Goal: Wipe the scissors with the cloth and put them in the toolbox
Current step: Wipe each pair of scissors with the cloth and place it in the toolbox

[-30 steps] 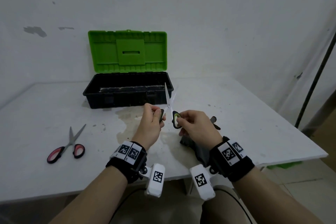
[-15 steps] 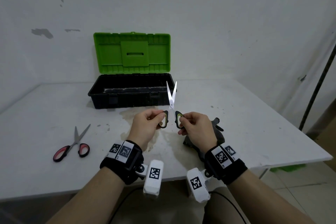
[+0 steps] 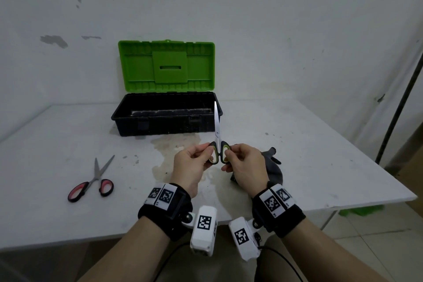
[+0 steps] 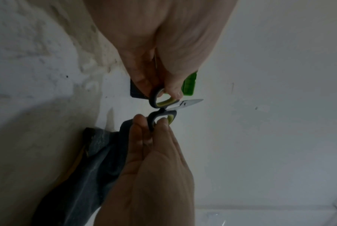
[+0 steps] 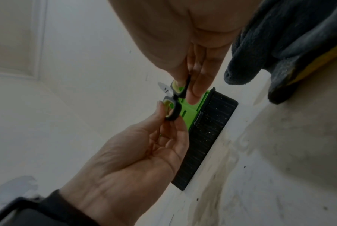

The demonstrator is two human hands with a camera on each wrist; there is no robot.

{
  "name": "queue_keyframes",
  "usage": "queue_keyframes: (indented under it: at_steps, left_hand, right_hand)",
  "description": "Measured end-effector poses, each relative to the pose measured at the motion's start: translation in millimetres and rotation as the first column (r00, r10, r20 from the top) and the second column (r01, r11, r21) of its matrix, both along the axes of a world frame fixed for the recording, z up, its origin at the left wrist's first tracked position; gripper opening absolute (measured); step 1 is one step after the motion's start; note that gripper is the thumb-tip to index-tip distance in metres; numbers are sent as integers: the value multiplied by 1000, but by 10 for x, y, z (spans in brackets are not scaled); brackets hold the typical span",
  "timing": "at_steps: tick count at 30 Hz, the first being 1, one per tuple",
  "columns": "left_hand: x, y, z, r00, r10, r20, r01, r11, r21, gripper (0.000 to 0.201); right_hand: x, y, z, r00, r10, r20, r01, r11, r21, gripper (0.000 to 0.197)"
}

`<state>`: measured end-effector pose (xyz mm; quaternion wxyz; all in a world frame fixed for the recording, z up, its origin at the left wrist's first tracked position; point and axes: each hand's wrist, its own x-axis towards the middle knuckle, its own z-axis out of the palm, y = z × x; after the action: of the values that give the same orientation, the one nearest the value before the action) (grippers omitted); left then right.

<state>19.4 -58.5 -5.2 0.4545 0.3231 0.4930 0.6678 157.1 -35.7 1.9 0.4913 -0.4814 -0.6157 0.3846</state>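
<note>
I hold a pair of green-and-black scissors (image 3: 217, 135) upright above the table, blades together and pointing up. My left hand (image 3: 194, 162) pinches the left handle loop (image 4: 160, 99) and my right hand (image 3: 242, 165) pinches the right loop (image 4: 160, 119). The dark grey cloth (image 3: 273, 167) lies on the table just right of my right hand, and shows bunched in the right wrist view (image 5: 280, 38). The black toolbox (image 3: 167, 114) with its green lid (image 3: 167, 64) raised stands open behind the scissors.
A second pair of scissors with red-and-black handles (image 3: 91, 181) lies on the left of the white table (image 3: 320, 167). A stained patch marks the tabletop under my hands. A dark pole (image 3: 400, 103) stands at the right past the table's edge.
The scissor blades, spread apart half a second ago, have come together. Both hands have brought the handle loops closer and hold the scissors upright in much the same place.
</note>
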Motion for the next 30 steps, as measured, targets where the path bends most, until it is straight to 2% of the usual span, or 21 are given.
queue_keyframes:
  at_steps: [1, 3, 7, 9, 12, 15, 18, 21, 26, 30]
  left_hand:
    - [16, 3, 2, 1000, 17, 12, -17, 1000, 5, 11]
    - [44, 17, 23, 998, 46, 40, -47, 999, 13, 12]
    - [78, 4, 106, 993, 36, 115, -39, 999, 25, 13]
    - [74, -25, 153, 988, 21, 154, -25, 999, 26, 14]
    - [4, -69, 208, 988, -35, 152, 36, 999, 1, 16]
    - [-223, -96, 276, 997, -70, 18, 71, 996, -49, 18]
    - [-736, -64, 422, 993, 19, -115, -32, 993, -113, 21]
    - [-1419, 58, 523, 971, 106, -214, -140, 979, -148, 13]
    - [-2414, 410, 541, 849, 247, -468, -350, 926, -146, 23]
    - [-2987, 816, 302, 748, 190, -636, -413, 884, -220, 40]
  right_hand:
    - [0, -11, 23, 1000, -3, 4, 3, 1000, 18, 5]
    - [-9, -38, 65, 999, -29, 35, 26, 996, 80, 14]
    - [-45, -42, 144, 947, -117, 299, 34, 962, 272, 24]
    - [-39, -38, 186, 906, -124, 404, 2, 958, 288, 29]
    - [-62, -38, 272, 879, -118, 462, -13, 963, 270, 31]
    - [-133, -19, 412, 882, -104, 460, 12, 980, 197, 23]
    - [-220, 60, 567, 889, -91, 449, 22, 987, 157, 26]
    - [-309, 195, 713, 888, -83, 452, 16, 989, 149, 28]
    - [-545, 611, 877, 876, -84, 474, 18, 990, 142, 42]
    - [-814, 1004, 911, 844, -47, 534, -10, 995, 103, 44]
